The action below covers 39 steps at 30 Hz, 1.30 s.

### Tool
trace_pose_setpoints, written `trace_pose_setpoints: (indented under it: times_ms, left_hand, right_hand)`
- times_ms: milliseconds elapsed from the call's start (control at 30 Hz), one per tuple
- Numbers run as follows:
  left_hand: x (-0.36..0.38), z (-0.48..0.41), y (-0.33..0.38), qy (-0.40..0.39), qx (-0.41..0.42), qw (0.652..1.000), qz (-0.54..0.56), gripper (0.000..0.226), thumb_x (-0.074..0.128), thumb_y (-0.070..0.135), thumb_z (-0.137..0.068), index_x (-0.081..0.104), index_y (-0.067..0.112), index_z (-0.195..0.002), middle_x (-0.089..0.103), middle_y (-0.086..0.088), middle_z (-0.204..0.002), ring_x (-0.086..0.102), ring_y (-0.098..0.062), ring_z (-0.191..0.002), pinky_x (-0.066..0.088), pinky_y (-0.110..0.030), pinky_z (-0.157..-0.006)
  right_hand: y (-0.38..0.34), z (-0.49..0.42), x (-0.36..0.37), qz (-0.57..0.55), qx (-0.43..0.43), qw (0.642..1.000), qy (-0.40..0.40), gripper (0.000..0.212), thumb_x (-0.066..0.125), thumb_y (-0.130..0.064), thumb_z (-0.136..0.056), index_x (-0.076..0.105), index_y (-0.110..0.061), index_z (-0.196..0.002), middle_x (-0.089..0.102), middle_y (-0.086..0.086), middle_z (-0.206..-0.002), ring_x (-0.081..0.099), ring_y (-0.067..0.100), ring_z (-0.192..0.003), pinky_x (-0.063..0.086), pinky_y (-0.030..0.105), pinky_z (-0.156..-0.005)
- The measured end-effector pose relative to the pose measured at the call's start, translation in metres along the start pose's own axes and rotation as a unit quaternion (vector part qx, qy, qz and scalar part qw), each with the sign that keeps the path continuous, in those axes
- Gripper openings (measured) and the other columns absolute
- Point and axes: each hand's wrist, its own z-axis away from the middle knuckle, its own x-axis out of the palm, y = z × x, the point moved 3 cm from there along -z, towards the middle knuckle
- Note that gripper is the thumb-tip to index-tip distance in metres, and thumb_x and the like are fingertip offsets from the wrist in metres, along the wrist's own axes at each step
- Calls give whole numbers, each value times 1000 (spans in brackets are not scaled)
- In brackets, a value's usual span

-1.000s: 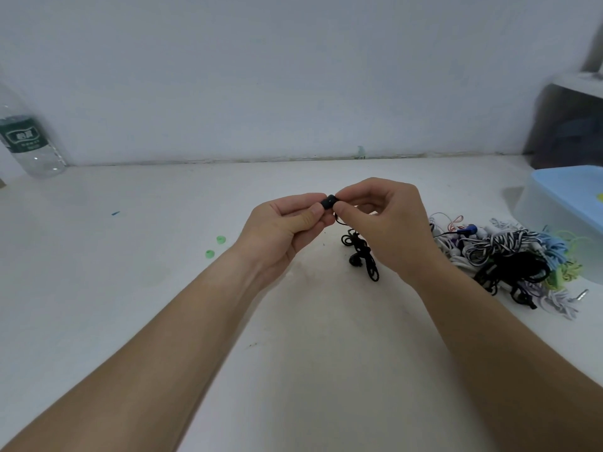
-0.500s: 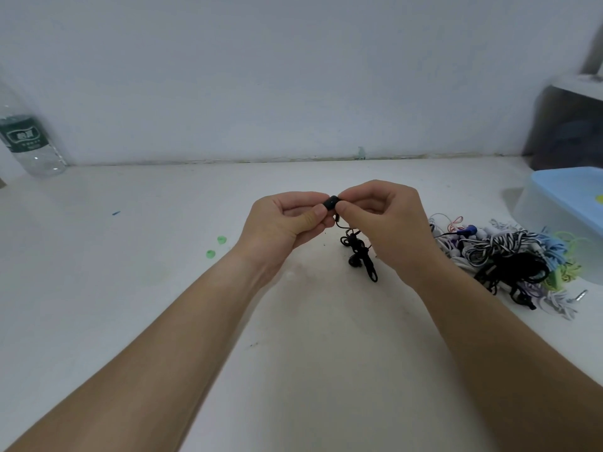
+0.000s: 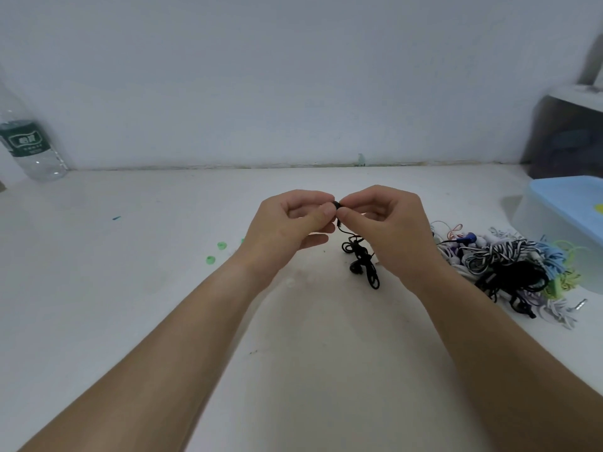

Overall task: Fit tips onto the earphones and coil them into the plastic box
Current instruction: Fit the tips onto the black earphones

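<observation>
My left hand (image 3: 290,223) and my right hand (image 3: 388,223) meet above the middle of the white table (image 3: 130,305). Between their fingertips they pinch a small black earbud (image 3: 336,204); whether a tip is on it is hidden by the fingers. Its black cable (image 3: 362,259) hangs down from my right hand to a tangle on the table, where the second earbud lies. Two green ear tips (image 3: 216,252) lie on the table left of my left wrist. The plastic box (image 3: 561,223), translucent with a blue lid, stands at the right edge.
A pile of tangled earphones (image 3: 509,265) in white, black, striped, blue and green lies between my right arm and the box. A water bottle (image 3: 27,148) stands at the far left by the wall. A dark object (image 3: 567,141) stands at the back right.
Both hands have stayed together on the earbud; the fingers have closed in further over it, so less of it shows. The cable tangle has barely shifted.
</observation>
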Motion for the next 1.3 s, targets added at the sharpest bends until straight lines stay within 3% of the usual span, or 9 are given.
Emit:
trace_pose_setpoints:
  times_ms: [167, 233, 400, 567, 800, 867, 967, 1100, 1300]
  left_hand:
    - [3, -9, 0, 94, 64, 977, -182, 9, 74, 16, -87, 73, 21, -94, 75, 5, -79, 71, -10, -75, 57, -25, -71]
    - [4, -11, -1, 106, 85, 951, -277, 9, 74, 23, -84, 72, 29, -89, 73, 13, -78, 68, -3, -75, 54, -21, -72]
    - [4, -15, -6, 99, 79, 897, -423, 12, 66, 34, -88, 66, 36, -99, 69, 18, -80, 64, -7, -83, 54, -33, -75]
    - [11, -15, -7, 32, 70, 847, -525, 14, 62, 29, -92, 69, 36, -102, 72, 16, -90, 62, -11, -93, 54, -34, -78]
    - [6, -15, 0, -20, 97, 816, -570, 31, 62, 37, -95, 63, 39, -126, 65, 13, -122, 57, -13, -115, 49, -36, -93]
    - [-21, -14, 22, 60, 129, 793, -593, 29, 59, 34, -97, 64, 41, -125, 62, 14, -123, 54, -15, -115, 46, -35, -90]
    - [-78, -8, 42, 147, 95, 829, -531, 16, 64, 28, -94, 71, 42, -97, 64, 22, -96, 59, -6, -85, 46, -30, -74]
    - [-109, 7, 31, 39, 17, 875, -483, 17, 74, 20, -88, 75, 37, -84, 68, 21, -78, 55, 2, -60, 45, -22, -65]
    - [-77, -1, 16, -21, -4, 859, -511, 11, 76, 23, -83, 75, 34, -87, 68, 14, -80, 57, -1, -60, 51, -26, -65]
  right_hand:
    - [-5, -4, -15, 245, -26, 969, -3, 4, 70, -35, -88, 71, -33, -85, 69, -21, -79, 54, 2, -58, 43, 21, -59]
    - [-8, -2, -18, 334, -22, 939, -77, 7, 72, -43, -84, 68, -37, -85, 67, -22, -78, 55, -4, -66, 46, 25, -64]
    - [-4, 10, -3, 535, 1, 813, -230, 24, 62, -30, -90, 66, -44, -109, 46, -17, -92, 49, 6, -90, 42, 28, -74]
    - [-2, 6, -7, 592, 5, 772, -233, 28, 56, -22, -90, 68, -37, -110, 57, -9, -109, 59, 18, -102, 44, 30, -70]
    - [3, 3, -7, 395, -44, 909, -126, 12, 62, -42, -93, 55, -32, -94, 49, -16, -98, 48, -3, -79, 37, 25, -67]
    - [4, 3, 2, 365, -71, 924, -93, 11, 64, -38, -93, 55, -31, -95, 53, -18, -96, 48, -6, -79, 33, 24, -67]
    - [8, 2, 13, 329, -88, 938, -68, 15, 69, -34, -91, 55, -32, -95, 61, -19, -87, 50, -6, -77, 38, 21, -66]
    - [10, -3, 24, 318, -112, 940, -49, 9, 71, -31, -89, 63, -29, -93, 60, -13, -80, 51, -2, -73, 37, 21, -65]
    - [18, -3, 27, 300, -92, 947, -62, 10, 75, -29, -87, 75, -30, -97, 63, -15, -82, 53, -1, -72, 39, 18, -70]
